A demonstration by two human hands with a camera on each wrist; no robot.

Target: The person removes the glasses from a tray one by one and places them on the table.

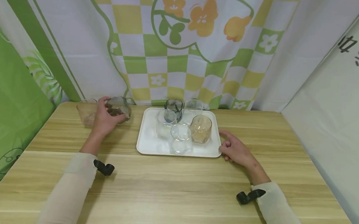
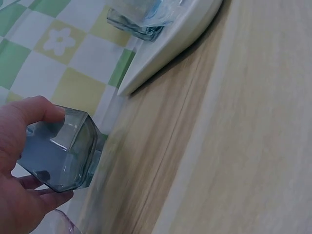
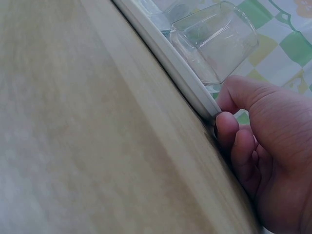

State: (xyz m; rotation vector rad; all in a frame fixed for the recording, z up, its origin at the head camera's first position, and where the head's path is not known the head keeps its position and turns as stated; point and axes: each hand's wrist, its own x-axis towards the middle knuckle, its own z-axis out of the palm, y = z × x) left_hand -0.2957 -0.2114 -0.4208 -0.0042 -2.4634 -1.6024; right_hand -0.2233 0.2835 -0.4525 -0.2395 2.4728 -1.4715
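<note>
In the head view, your left hand (image 1: 105, 120) grips a smoky grey glass (image 1: 119, 108) on the wooden table (image 1: 174, 191), well to the left of the white tray (image 1: 147, 142); thumb and fingers curl round its wall. A pale pink glass (image 1: 87, 110) stands just beside that hand on its far-left side. The tray lies to the right of the gripped glass, so the left hand is the nearer hand to this glass and the right hand (image 1: 236, 151) is the nearer hand to the tray. The right hand rests at the tray's right edge with fingers curled against the rim. On the tray stand five glasses: a dark grey glass (image 1: 173, 109) and a clear glass (image 1: 193, 109) at the back, a clear glass (image 1: 165, 122) mid-left, an amber glass (image 1: 201, 128) at right, and a clear glass (image 1: 180, 138) in front. In the left wrist view, the grey glass (image 2: 63, 151) appears tilted in frame, its faceted wall pinched between thumb and fingers of the left hand (image 2: 14, 161); the tray's edge (image 2: 168, 51) lies apart from it across bare table. This view shows the facets, which the head view does not. In the right wrist view, the fingers (image 3: 228, 129) of the right hand (image 3: 265, 146) press against the tray rim (image 3: 192, 92), with a clear faceted glass (image 3: 217, 41) just inside it; you cannot tell whether the thumb hooks over the rim.
</note>
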